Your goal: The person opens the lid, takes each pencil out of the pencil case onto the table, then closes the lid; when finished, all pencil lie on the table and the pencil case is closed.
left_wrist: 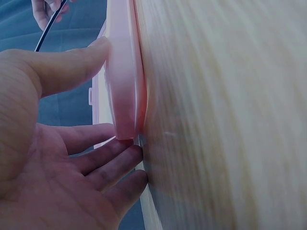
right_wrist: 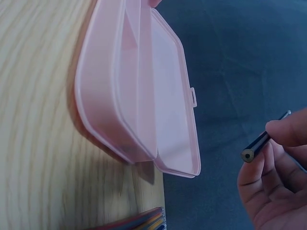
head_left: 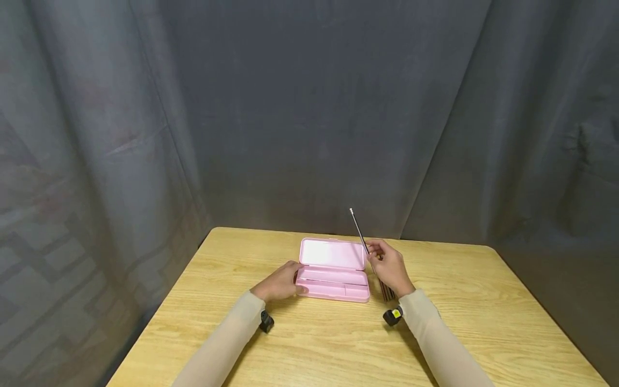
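Note:
A pink pencil case (head_left: 333,296) lies on the table, its lid (head_left: 332,253) raised at the back and its long and small compartments facing up. My left hand (head_left: 279,282) holds the case's left end; in the left wrist view the thumb (left_wrist: 76,67) lies on the near side and fingertips touch the end. Over the right end of the lid, my right hand (head_left: 390,267) pinches a dark pencil (head_left: 358,228) between thumb and fingers, tilted with its whitish end up and to the left. The pencil's flat lower end (right_wrist: 248,155) shows wood around a dark core.
Several more pencils (head_left: 386,292) lie side by side on the wooden table (head_left: 483,322), right of the case and partly under my right hand. Grey curtains (head_left: 309,118) hang behind the table's far edge and along both sides.

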A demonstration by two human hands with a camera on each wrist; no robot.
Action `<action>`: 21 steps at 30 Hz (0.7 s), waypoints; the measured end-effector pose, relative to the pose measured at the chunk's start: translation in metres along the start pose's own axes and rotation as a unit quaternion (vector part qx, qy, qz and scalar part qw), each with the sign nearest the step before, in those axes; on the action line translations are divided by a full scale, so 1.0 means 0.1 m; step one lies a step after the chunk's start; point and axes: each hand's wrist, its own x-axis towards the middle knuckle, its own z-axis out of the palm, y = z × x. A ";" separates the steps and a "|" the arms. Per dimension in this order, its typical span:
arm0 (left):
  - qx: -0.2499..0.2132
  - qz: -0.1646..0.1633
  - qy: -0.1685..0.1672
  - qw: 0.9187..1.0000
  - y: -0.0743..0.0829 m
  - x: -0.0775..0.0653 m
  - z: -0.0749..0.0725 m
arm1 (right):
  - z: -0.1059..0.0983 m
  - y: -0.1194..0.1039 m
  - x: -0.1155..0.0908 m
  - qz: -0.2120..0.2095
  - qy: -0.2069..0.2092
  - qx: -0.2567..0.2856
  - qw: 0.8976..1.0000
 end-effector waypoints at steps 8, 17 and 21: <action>0.022 0.011 0.002 1.000 -0.02 0.04 0.05 | 0.01 0.05 0.04 0.000 0.019 -0.007 1.000; 0.016 0.016 0.011 1.000 -0.15 0.10 0.11 | 0.12 0.13 0.08 0.015 0.016 0.001 1.000; 0.012 0.019 0.003 1.000 -0.21 0.08 0.15 | 0.15 0.20 0.05 0.020 0.023 -0.012 0.999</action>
